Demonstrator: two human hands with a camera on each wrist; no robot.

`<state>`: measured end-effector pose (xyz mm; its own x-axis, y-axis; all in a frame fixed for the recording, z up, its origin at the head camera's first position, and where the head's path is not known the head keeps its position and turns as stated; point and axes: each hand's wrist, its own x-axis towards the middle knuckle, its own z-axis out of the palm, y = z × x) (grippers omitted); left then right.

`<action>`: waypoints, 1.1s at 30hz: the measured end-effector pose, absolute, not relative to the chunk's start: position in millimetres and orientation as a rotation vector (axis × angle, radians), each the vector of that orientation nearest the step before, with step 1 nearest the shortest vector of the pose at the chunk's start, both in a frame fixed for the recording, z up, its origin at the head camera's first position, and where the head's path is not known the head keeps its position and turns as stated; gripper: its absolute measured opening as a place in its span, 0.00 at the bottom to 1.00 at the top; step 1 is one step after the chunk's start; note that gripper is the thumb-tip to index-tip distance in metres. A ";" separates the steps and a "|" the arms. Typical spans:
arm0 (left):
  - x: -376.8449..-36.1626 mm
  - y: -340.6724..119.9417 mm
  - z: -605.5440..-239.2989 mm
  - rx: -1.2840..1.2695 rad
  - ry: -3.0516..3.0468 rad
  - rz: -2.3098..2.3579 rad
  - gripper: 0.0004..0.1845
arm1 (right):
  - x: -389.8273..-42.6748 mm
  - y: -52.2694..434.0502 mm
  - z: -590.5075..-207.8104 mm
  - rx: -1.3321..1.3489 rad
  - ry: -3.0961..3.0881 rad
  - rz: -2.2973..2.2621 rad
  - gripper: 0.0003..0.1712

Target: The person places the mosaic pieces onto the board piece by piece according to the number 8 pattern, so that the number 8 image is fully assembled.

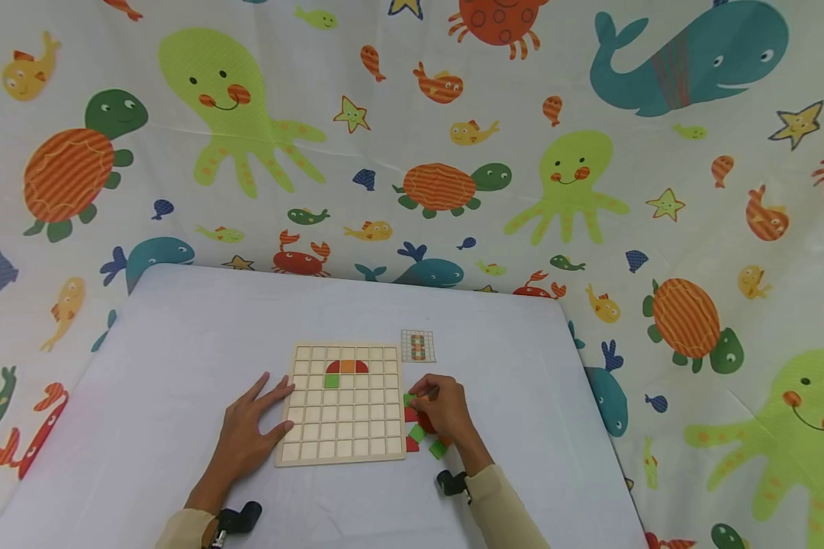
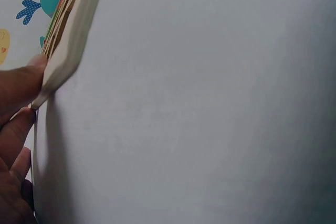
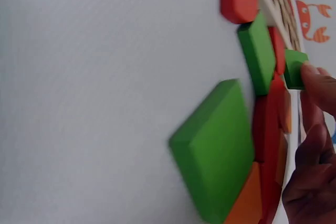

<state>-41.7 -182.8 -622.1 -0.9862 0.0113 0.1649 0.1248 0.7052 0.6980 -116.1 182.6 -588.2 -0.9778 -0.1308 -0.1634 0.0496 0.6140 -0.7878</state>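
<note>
A wooden grid board [image 1: 346, 446] lies on the white table. Set in its cells are a red rounded piece [image 1: 333, 367], an orange square [image 1: 347, 367], another red rounded piece [image 1: 362, 367] and, one row nearer, a green square [image 1: 332, 380]. My left hand [image 1: 243, 435] rests against the board's left edge, fingers spread, with thumb and fingertips touching the rim. Just off the right edge, my right hand [image 1: 446, 408] pinches a green block [image 3: 294, 69] between thumb and finger. Beneath it are loose blocks, including a large-looking green one [image 3: 218, 148] in the right wrist view.
A small pattern card [image 1: 419, 346] lies beyond the board's right corner. Red, green and orange blocks, among them a green one [image 1: 438, 449], form a loose pile along the right edge. Behind the table [image 1: 199, 320] hangs a sea-animal printed cloth [image 1: 398, 114].
</note>
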 end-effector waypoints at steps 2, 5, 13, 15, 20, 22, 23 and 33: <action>-41.0 -183.2 -622.6 -0.107 -2.757 -1.152 0.34 | -115.9 182.6 -587.4 -0.014 2.600 -1.364 0.04; -41.0 -182.4 -622.1 -0.106 -2.747 -1.150 0.34 | -117.8 181.3 -584.9 0.064 2.559 -1.444 0.02; -40.8 -181.1 -621.2 -0.100 -2.735 -1.149 0.34 | -128.1 154.5 -578.2 0.001 2.502 -1.586 0.04; -40.6 -180.8 -621.0 -0.101 -2.732 -1.149 0.34 | -130.2 144.7 -577.8 -0.032 2.496 -1.605 0.04; -40.1 -180.9 -620.9 -0.097 -2.733 -1.159 0.34 | -134.8 121.3 -580.0 -0.052 2.468 -1.633 0.03; -39.8 -181.4 -621.3 -0.092 -2.741 -1.160 0.34 | -136.4 113.0 -582.1 -0.046 2.473 -1.623 0.03; -39.6 -181.5 -621.5 -0.088 -2.746 -1.164 0.34 | -137.0 109.3 -583.0 -0.047 2.484 -1.610 0.02; -40.0 -183.1 -624.0 -0.088 -2.754 -1.162 0.35 | -138.1 87.1 -586.4 -0.027 2.700 -1.405 0.04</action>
<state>-40.0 -183.1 -624.0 -0.9868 -0.0044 0.1617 0.1128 0.6981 0.7071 -138.1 87.1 -586.4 -0.9950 -0.0608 -0.0786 0.0295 0.5748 -0.8177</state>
